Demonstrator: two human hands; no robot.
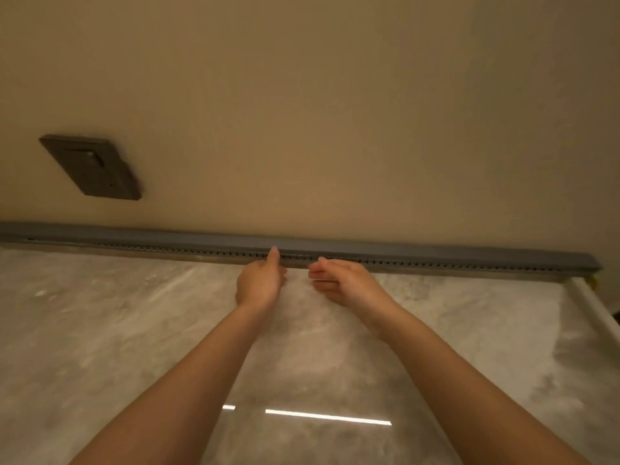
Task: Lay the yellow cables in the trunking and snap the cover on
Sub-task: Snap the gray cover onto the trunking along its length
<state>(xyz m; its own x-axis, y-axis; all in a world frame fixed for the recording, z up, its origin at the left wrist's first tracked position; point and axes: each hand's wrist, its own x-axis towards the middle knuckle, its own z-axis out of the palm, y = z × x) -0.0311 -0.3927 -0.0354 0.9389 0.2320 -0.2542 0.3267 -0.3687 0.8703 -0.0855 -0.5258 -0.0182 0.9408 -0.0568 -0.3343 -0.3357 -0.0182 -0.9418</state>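
Warm dim light, soft blur (glare streak [328,417] on the countertop [100,330]).

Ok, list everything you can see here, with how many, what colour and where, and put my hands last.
Trunking: one, grey, along the foot of the wall where it meets the counter, cover on top, slotted side facing out.
Wall plate: one, dark brown, on the wall at upper left.
Wall: one, beige, behind the trunking.
Counter: one, pale grey marble look, glossy, below the trunking.
Yellow bit: one, small, at the right end of the trunking; too small to tell what it is.
White edge: one, running along the counter's right side.
Left hand: one, index finger pressing on the trunking cover.
Right hand: one, beside the left, fingers curled, just below the trunking.
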